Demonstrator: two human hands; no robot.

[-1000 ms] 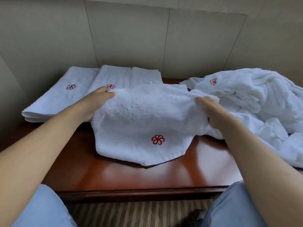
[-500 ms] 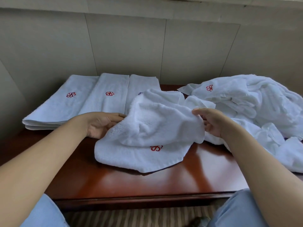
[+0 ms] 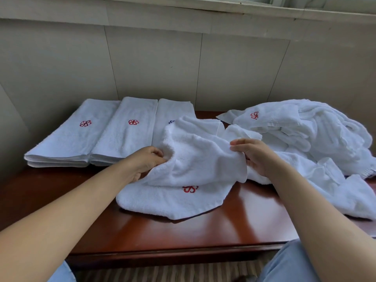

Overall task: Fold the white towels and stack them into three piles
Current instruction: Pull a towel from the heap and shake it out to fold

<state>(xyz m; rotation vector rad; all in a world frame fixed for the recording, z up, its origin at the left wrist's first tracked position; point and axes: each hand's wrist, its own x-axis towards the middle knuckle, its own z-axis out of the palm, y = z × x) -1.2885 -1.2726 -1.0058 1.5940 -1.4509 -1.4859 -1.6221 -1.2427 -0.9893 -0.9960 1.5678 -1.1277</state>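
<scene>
A white towel (image 3: 195,159) with a red flower mark lies bunched in the middle of the brown table (image 3: 162,235). My left hand (image 3: 145,161) grips its left edge and my right hand (image 3: 254,153) pinches its right edge, with the upper layer drawn toward me over the lower one. Three folded towel piles lie side by side at the back left: the left pile (image 3: 75,135), the middle pile (image 3: 126,133) and the right pile (image 3: 173,112), partly hidden behind the held towel. A heap of unfolded white towels (image 3: 305,139) fills the right side.
A beige panelled wall (image 3: 183,68) rises right behind the table. The table's front edge (image 3: 173,253) runs just above my knees in blue trousers. Bare wood shows in front of the held towel.
Both hands have pulled the towel's far edge toward me, so the flat towel is now bunched and doubled over. The camera view has tilted up a little.
</scene>
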